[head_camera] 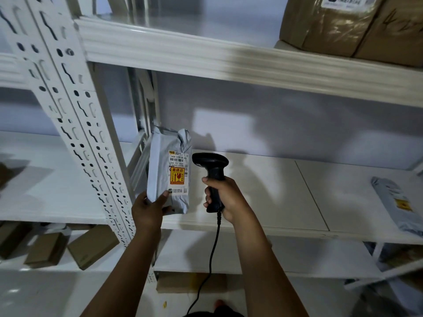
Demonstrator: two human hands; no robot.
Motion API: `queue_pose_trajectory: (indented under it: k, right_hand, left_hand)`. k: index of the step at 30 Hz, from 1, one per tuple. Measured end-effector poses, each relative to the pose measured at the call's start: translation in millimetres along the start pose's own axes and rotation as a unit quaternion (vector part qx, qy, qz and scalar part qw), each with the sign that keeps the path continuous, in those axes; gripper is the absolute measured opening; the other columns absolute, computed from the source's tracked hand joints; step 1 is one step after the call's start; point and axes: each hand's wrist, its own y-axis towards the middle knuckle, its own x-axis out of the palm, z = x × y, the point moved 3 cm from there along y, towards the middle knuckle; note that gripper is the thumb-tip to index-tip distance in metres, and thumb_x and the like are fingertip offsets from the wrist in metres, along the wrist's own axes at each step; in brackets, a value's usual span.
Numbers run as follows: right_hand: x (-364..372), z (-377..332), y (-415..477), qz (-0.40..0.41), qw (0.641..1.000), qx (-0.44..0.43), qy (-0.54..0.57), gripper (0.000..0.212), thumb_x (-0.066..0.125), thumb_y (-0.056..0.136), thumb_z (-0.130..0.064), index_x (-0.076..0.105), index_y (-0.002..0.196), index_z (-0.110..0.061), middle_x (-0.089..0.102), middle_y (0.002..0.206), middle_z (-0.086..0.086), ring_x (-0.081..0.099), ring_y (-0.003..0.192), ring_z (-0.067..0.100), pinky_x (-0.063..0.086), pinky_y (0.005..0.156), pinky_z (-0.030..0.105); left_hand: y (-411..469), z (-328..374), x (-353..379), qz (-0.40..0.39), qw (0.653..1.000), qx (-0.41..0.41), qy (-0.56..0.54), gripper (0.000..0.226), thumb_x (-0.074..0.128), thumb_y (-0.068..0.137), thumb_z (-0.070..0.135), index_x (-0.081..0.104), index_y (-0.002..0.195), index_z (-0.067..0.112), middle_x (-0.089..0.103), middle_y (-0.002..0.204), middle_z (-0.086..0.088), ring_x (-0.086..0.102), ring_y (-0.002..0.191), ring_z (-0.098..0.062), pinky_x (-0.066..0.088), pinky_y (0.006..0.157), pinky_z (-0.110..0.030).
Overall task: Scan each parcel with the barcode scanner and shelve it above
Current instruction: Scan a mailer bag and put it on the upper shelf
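A grey plastic-wrapped parcel (163, 165) with a white label and an orange sticker stands upright at the left end of the white middle shelf (263, 193). My left hand (147, 208) grips its lower end, thumb on the label side. My right hand (225, 197) grips the handle of a black corded barcode scanner (211, 167), whose head sits just right of the parcel's label. The upper shelf (206, 53) runs above both hands.
A second grey parcel (393, 202) lies at the right end of the middle shelf. Brown boxes (350, 24) sit on the upper shelf at right. Small cardboard boxes (91, 247) lie on a lower shelf at left. A perforated white upright (75, 124) stands left of the parcel.
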Motion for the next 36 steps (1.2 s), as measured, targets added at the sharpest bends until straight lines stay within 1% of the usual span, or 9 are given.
queue_pose_trajectory:
  k: [3, 8, 13, 17, 21, 24, 28, 33, 36]
  right_hand:
    - [3.1, 2.2, 2.8, -0.003, 1.000, 0.004, 0.000, 0.009, 0.065, 0.095, -0.010, 0.058, 0.100, -0.007, 0.050, 0.061, 0.010, 0.043, 0.047, 0.020, 0.049, 0.050, 0.030]
    - [8.8, 0.3, 7.4, 0.001, 1.000, 0.003, 0.001, 0.008, 0.066, 0.094, -0.009, 0.060, 0.099, -0.006, 0.050, 0.060, 0.010, 0.044, 0.046, 0.020, 0.048, 0.051, 0.031]
    - [12.0, -2.2, 12.3, 0.005, 1.000, 0.008, -0.003, 0.007, 0.067, 0.094, -0.009, 0.061, 0.098, -0.006, 0.051, 0.059, 0.009, 0.043, 0.046, 0.020, 0.049, 0.051, 0.032]
    - [13.9, -1.9, 16.0, 0.010, 1.000, 0.012, -0.017, 0.006, 0.066, 0.094, -0.009, 0.061, 0.095, -0.006, 0.051, 0.059, 0.009, 0.044, 0.046, 0.019, 0.049, 0.050, 0.030]
    - [14.9, -0.1, 19.8, 0.011, 1.000, 0.015, -0.015, 0.005, 0.066, 0.094, -0.008, 0.062, 0.097, -0.007, 0.051, 0.059, 0.009, 0.044, 0.045, 0.019, 0.049, 0.050, 0.030]
    - [15.3, 1.1, 22.2, 0.010, 1.000, 0.014, -0.010, 0.008, 0.067, 0.094, -0.009, 0.061, 0.100, -0.007, 0.051, 0.059, 0.009, 0.044, 0.045, 0.019, 0.049, 0.050, 0.030]
    - [16.0, 3.3, 25.2, 0.011, 1.000, 0.016, -0.010, 0.009, 0.068, 0.093, -0.010, 0.061, 0.099, -0.007, 0.052, 0.058, 0.008, 0.044, 0.045, 0.019, 0.049, 0.050, 0.029]
    - [15.8, 2.3, 26.0, 0.018, 1.000, 0.017, -0.013, 0.012, 0.067, 0.094, -0.012, 0.061, 0.101, -0.005, 0.051, 0.058, 0.009, 0.043, 0.046, 0.022, 0.048, 0.048, 0.026]
    - [14.7, 4.4, 27.7, 0.020, 1.000, 0.019, -0.009, 0.010, 0.067, 0.094, -0.011, 0.061, 0.100, -0.006, 0.050, 0.057, 0.009, 0.041, 0.045, 0.021, 0.049, 0.050, 0.028]
  left_hand:
    - [0.6, 0.6, -2.4, 0.004, 1.000, -0.003, 0.002, 0.036, 0.082, 0.087, 0.009, 0.067, 0.119, 0.000, 0.069, 0.112, -0.024, 0.073, 0.092, -0.040, 0.063, 0.061, -0.032]
    - [3.6, 4.3, -6.5, 0.009, 1.000, -0.004, 0.000, 0.035, 0.081, 0.087, 0.007, 0.066, 0.118, 0.001, 0.068, 0.111, -0.023, 0.073, 0.094, -0.042, 0.064, 0.060, -0.032]
    - [8.4, 7.6, -7.7, 0.012, 1.000, 0.004, 0.018, 0.036, 0.082, 0.087, 0.009, 0.066, 0.119, 0.002, 0.067, 0.112, -0.022, 0.072, 0.096, -0.044, 0.065, 0.065, -0.037]
    - [8.1, 12.8, -4.7, 0.005, 1.000, 0.009, 0.024, 0.037, 0.082, 0.087, 0.010, 0.065, 0.121, 0.005, 0.068, 0.113, -0.020, 0.073, 0.094, -0.040, 0.064, 0.064, -0.034]
    - [8.8, 14.7, -4.2, 0.004, 1.000, 0.008, 0.021, 0.041, 0.080, 0.088, 0.008, 0.065, 0.125, 0.002, 0.068, 0.114, -0.020, 0.074, 0.092, -0.037, 0.063, 0.060, -0.028]
    - [9.0, 15.0, -3.7, 0.008, 1.000, 0.007, 0.014, 0.045, 0.080, 0.089, 0.008, 0.063, 0.129, 0.001, 0.068, 0.117, -0.020, 0.073, 0.094, -0.037, 0.063, 0.059, -0.027]
    - [8.0, 13.7, -3.9, 0.010, 1.000, 0.003, 0.021, 0.047, 0.080, 0.089, 0.007, 0.061, 0.131, -0.001, 0.067, 0.118, -0.019, 0.073, 0.090, -0.034, 0.063, 0.058, -0.026]
    - [8.2, 13.0, -4.0, 0.012, 1.000, -0.008, 0.026, 0.046, 0.080, 0.088, 0.009, 0.062, 0.131, 0.002, 0.069, 0.117, -0.019, 0.074, 0.093, -0.038, 0.064, 0.067, -0.035]
    - [6.4, 14.2, -2.4, 0.009, 1.000, -0.011, 0.015, 0.043, 0.079, 0.089, 0.007, 0.063, 0.128, 0.003, 0.069, 0.114, -0.019, 0.073, 0.094, -0.040, 0.063, 0.068, -0.036]
